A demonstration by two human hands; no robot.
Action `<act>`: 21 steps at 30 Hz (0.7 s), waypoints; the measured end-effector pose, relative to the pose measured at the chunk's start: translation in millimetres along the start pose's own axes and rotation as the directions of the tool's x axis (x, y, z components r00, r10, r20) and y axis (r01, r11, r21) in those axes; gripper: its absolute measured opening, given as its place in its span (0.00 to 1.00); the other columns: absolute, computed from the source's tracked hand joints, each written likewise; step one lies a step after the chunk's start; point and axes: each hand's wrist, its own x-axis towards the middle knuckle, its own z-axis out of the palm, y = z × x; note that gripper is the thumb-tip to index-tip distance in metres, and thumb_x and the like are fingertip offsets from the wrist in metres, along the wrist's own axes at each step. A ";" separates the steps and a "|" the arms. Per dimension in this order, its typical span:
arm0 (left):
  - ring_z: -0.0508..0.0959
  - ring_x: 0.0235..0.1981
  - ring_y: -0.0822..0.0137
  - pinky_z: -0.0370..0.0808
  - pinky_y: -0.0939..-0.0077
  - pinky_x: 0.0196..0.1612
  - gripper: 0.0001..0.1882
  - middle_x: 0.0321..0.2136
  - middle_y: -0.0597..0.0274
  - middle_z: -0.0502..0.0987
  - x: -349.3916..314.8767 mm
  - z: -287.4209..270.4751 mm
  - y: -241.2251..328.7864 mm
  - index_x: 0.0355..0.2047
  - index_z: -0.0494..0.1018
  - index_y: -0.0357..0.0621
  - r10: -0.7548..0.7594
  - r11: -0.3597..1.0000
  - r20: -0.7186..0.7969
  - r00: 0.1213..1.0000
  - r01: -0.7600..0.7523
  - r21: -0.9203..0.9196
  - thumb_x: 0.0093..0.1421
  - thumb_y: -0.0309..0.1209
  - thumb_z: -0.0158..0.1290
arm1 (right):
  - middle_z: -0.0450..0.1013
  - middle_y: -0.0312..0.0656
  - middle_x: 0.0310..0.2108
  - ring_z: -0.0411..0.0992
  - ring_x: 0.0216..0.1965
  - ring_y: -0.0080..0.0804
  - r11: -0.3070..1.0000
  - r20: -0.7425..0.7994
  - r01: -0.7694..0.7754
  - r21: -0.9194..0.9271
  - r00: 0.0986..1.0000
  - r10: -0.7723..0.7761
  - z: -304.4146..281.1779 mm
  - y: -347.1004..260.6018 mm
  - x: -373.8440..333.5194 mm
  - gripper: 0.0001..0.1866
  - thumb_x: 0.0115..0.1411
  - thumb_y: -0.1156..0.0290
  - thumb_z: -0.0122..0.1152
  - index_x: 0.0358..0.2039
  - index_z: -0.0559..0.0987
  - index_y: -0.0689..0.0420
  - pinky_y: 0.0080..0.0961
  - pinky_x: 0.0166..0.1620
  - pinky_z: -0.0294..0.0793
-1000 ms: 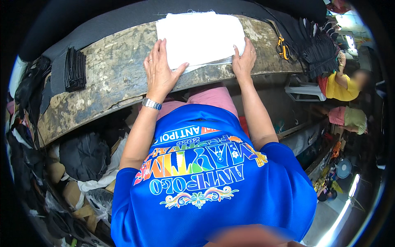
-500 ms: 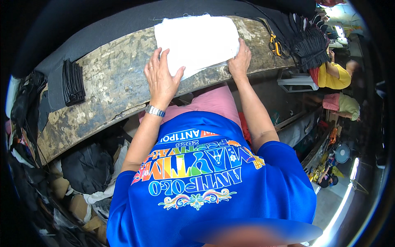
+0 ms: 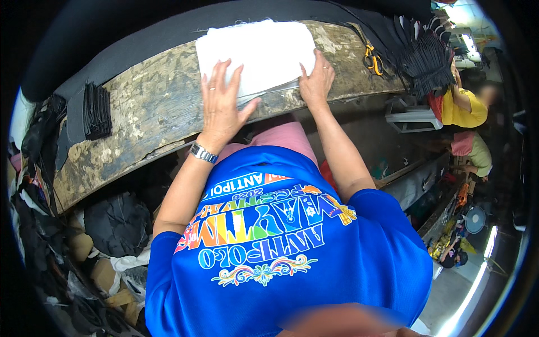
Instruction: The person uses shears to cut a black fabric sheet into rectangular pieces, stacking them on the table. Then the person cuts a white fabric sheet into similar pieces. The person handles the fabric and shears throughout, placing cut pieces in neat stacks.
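Note:
A stack of white cloth [image 3: 255, 53], with loose threads along its far edge, lies on a worn wooden bench [image 3: 143, 92]. My left hand [image 3: 222, 106] is open with its fingers spread, the fingertips over the cloth's near left part. At the near right corner of the stack is my right hand [image 3: 318, 84], its thumb and fingers apart against the cloth's edge. Thin layers show along the stack's near edge, between the two hands. A pair of scissors with orange handles [image 3: 372, 60] lies on the bench to the right.
Black fabric pieces are stacked [image 3: 97, 111] on the bench's left end. A larger black bundle [image 3: 426, 67] stands at its right end, beside a white plastic stool [image 3: 412, 115]. Black cloth [image 3: 118, 224] and scraps lie below left. A person in yellow [image 3: 469, 106] sits at far right.
The white stack sits a little further left in view, as does the bench with it. My left fingers have spread, and my right thumb now shows apart from the fingers at the near edge.

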 end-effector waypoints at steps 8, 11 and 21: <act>0.53 0.68 0.42 0.49 0.44 0.68 0.48 0.64 0.42 0.57 51.2 65.2 20.6 0.65 0.57 0.43 -0.141 0.989 0.156 0.978 0.131 0.070 0.47 0.42 0.68 | 0.66 0.53 0.59 0.63 0.60 0.48 0.939 -0.049 -0.097 0.331 0.992 0.119 -11.4 1.3 -0.9 0.36 0.60 0.58 0.62 0.63 0.60 0.59 0.44 0.65 0.50; 0.53 0.68 0.43 0.48 0.46 0.68 0.44 0.64 0.41 0.58 48.3 72.5 16.4 0.65 0.58 0.42 -0.109 0.993 0.125 0.986 0.101 0.065 0.49 0.37 0.66 | 0.72 0.52 0.51 0.66 0.56 0.45 0.900 -0.037 -0.099 0.426 0.991 0.126 -13.7 3.9 -0.2 0.38 0.56 0.60 0.65 0.63 0.61 0.58 0.43 0.64 0.50; 0.60 0.65 0.39 0.56 0.45 0.65 0.25 0.60 0.44 0.66 47.1 65.6 -8.1 0.55 0.70 0.37 0.019 0.997 0.155 0.988 -0.006 -0.083 0.58 0.31 0.58 | 0.79 0.49 0.41 0.73 0.48 0.42 0.819 0.009 -0.204 0.536 0.972 0.236 -8.0 7.5 10.4 0.37 0.48 0.49 0.71 0.54 0.74 0.59 0.38 0.61 0.52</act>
